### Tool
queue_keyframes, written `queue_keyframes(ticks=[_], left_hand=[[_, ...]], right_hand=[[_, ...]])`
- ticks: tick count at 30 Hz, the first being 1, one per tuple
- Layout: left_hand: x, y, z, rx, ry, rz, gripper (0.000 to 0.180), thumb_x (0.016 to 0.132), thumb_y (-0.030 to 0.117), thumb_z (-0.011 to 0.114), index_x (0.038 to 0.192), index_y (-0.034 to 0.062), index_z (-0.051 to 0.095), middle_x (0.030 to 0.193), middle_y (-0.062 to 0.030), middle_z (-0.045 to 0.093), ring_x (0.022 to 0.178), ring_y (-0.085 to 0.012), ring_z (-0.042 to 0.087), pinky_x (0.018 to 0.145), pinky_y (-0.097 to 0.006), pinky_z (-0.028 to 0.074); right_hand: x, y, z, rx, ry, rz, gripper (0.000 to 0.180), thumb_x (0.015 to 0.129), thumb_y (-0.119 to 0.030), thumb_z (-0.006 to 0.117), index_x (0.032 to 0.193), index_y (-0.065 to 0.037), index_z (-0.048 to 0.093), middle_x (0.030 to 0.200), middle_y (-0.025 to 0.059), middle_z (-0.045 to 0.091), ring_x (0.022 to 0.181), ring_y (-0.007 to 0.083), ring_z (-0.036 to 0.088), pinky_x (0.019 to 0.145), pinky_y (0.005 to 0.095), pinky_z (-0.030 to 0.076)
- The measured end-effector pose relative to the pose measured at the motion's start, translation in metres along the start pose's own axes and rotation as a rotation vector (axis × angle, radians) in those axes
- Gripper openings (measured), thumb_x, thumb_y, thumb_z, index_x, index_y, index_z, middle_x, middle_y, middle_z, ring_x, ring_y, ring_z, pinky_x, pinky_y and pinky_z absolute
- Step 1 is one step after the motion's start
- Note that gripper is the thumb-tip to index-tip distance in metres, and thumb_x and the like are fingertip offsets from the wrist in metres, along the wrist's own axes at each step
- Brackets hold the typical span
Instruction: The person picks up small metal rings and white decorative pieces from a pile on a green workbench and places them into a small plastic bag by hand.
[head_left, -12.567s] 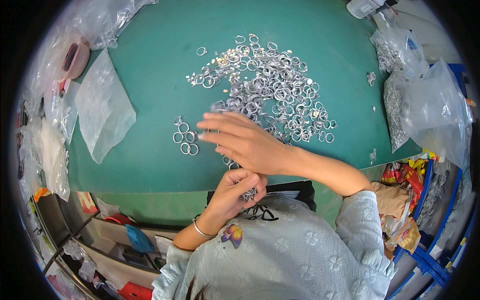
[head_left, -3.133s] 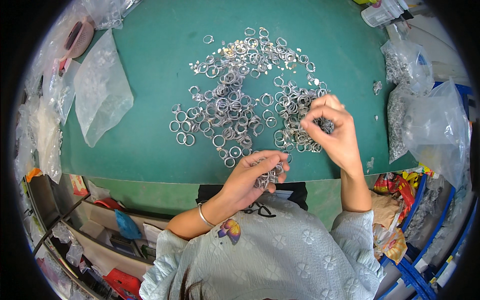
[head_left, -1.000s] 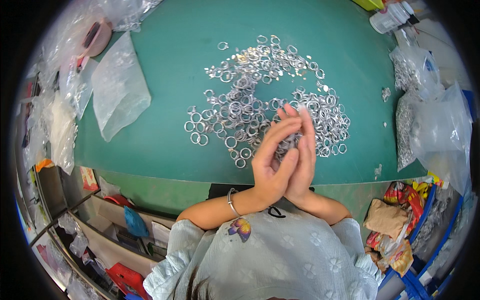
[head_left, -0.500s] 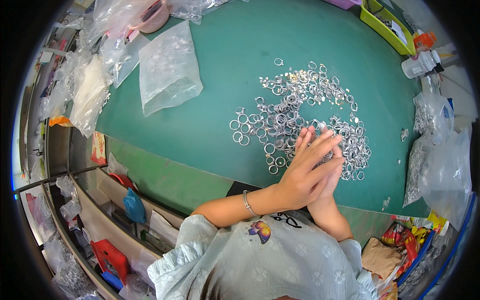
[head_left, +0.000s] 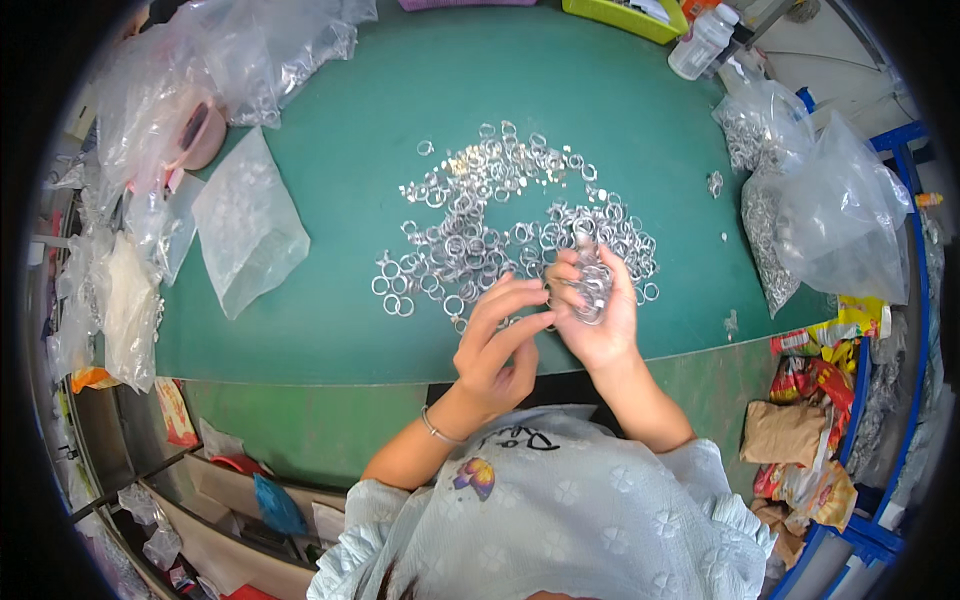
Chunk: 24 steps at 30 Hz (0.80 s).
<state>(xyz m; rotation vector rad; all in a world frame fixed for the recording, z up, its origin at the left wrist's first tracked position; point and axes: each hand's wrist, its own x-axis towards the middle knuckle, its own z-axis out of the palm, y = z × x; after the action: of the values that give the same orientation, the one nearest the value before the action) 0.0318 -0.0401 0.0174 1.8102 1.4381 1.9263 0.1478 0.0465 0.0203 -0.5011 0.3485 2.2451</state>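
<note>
Head view: I am seeing a bunch of silver rings (head_left: 594,285) sitting in my right hand (head_left: 598,310), whose fingers are curling shut around it just above the near edge of the green surface (head_left: 330,120). My left hand (head_left: 497,345) is touching it, fingers (head_left: 510,300) loosely spread. Behind them the ring pile (head_left: 490,225) is lying scattered; clear plastic bags (head_left: 245,225) are resting at both sides.
</note>
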Motion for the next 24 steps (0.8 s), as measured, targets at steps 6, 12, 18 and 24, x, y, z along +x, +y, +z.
queue_keyframes(ticks=[6,12,18,24], left_hand=[[-0.003,-0.014,-0.048,0.228,0.081,-0.096,0.031,0.074,-0.016,0.052,0.097,-0.0012,0.066,0.104,-0.0177,0.062,0.099,-0.0302,0.062,0.094,-0.043,0.046],[-0.01,-0.03,-0.141,0.85,0.358,-0.218,0.037,0.077,-0.007,0.06,0.113,0.0018,0.06,0.117,-0.0163,0.053,0.109,-0.0333,0.052,0.093,-0.04,0.043],[-0.001,0.025,-0.175,0.781,0.44,-0.275,0.036,0.078,-0.004,0.063,0.114,0.0001,0.059,0.116,-0.0134,0.056,0.105,-0.0248,0.056,0.084,-0.033,0.046],[0.005,0.167,-0.164,0.221,-0.09,0.009,0.02,0.077,0.002,0.064,0.097,-0.0029,0.066,0.096,-0.0162,0.067,0.089,-0.0321,0.063,0.077,-0.041,0.051]], right_hand=[[-0.032,-0.072,-0.008,-0.026,-0.133,-0.13,0.018,0.091,-0.019,0.054,0.094,-0.002,0.049,0.079,0.0065,0.048,0.063,0.0123,0.042,0.045,0.0234,0.035],[-0.035,-0.122,-0.024,-0.045,-0.236,-0.19,0.014,0.09,-0.009,0.054,0.101,-0.002,0.051,0.089,0.0051,0.047,0.071,0.0134,0.041,0.044,0.0233,0.032],[-0.027,-0.129,-0.022,-0.061,-0.231,-0.105,0.014,0.09,-0.009,0.054,0.102,-0.002,0.052,0.087,0.0043,0.047,0.07,0.0122,0.041,0.043,0.0222,0.032],[-0.011,-0.125,-0.019,-0.077,-0.156,-0.035,0.015,0.089,-0.009,0.054,0.102,-0.002,0.052,0.088,0.0053,0.049,0.07,0.013,0.045,0.042,0.0216,0.034]])
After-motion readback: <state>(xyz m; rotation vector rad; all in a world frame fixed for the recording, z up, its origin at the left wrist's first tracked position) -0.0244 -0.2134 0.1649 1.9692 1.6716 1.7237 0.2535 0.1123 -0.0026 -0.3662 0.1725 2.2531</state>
